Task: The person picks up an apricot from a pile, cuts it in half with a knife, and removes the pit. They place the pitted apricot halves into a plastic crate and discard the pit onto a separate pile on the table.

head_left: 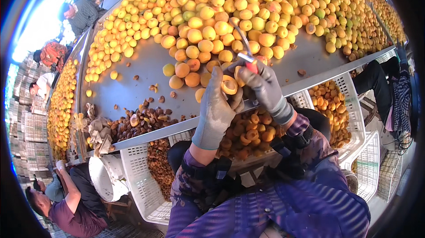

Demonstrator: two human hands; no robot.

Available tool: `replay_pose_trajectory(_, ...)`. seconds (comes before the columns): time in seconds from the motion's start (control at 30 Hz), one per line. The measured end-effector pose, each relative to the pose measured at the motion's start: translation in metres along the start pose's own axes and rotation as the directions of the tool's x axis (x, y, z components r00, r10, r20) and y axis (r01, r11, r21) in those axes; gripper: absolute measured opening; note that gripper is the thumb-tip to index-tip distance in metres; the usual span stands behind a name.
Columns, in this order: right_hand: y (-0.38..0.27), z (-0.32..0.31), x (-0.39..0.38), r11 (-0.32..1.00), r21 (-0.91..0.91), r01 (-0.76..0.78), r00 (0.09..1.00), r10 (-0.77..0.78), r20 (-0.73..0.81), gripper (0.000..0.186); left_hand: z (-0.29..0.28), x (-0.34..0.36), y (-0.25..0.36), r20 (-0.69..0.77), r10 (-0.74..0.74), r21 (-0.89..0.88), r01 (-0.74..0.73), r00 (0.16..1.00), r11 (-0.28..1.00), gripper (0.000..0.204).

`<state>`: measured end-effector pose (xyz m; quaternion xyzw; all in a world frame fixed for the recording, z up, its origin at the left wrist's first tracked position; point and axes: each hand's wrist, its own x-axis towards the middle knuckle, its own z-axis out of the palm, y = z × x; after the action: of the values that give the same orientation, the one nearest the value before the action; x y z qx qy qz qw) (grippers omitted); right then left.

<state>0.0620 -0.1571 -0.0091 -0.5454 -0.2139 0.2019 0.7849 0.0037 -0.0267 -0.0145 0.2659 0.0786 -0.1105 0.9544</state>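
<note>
My gloved left hand [212, 114] holds a cut, hollowed apricot [229, 86] just above the front rim of the metal sorting table [119, 96]. Close to its right, my gloved right hand [265, 87] grips a curved metal tool with a red handle [249, 63], its hooked end pointing up. The right fingertips are beside another orange piece partly hidden between the hands. Whole yellow-orange apricots [208, 32] are heaped behind both hands. Dark pits and scraps [141, 120] lie along the table's left front. Below my hands are many apricot halves [252, 134].
A white basket of scraps [135, 180] is at lower left, beside a white bucket [102, 176]. A basket of halves [327, 105] is at right. Co-workers [82, 16] sit along the left, one in maroon [73, 211] at lower left. A person's dark-clothed leg [376, 76] is at right.
</note>
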Motion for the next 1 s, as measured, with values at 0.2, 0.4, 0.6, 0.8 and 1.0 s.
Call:
replay_pose_trajectory(0.2, -0.018, -0.014, -0.003, 0.946, 0.257, -0.196, 0.981, 0.189, 0.052, 0.033, -0.003, -0.006, 0.003, 0.05, 0.226, 0.141, -0.231, 0.973, 0.963, 0.052)
replay_pose_trajectory(0.4, -0.035, -0.028, -0.011, 0.956, -0.037, -0.291, 0.881, 0.283, 0.38, 0.027, 0.001, -0.009, 0.009, -0.067, 0.304, -0.104, -0.31, 0.95, 0.945, 0.043)
replay_pose_trajectory(0.6, -0.041, -0.027, -0.016, 0.891, -0.425, -0.16, 0.799, 0.37, 0.474, 0.028, 0.0, -0.008, 0.016, -0.03, 0.314, 0.017, -0.314, 0.949, 0.949, 0.045)
replay_pose_trajectory(0.8, -0.019, -0.036, -0.012, 1.0, -0.003, -0.017, 0.994, 0.017, 0.109, 0.022, -0.013, 0.004, 0.002, -0.075, 0.325, 0.056, -0.321, 0.943, 0.945, 0.045)
replay_pose_trajectory(1.0, -0.036, 0.009, 0.01, 0.837, 0.497, 0.229, 0.965, -0.126, -0.232, 0.029, 0.01, 0.002, -0.018, -0.104, 0.357, 0.286, -0.316, 0.929, 0.905, 0.048)
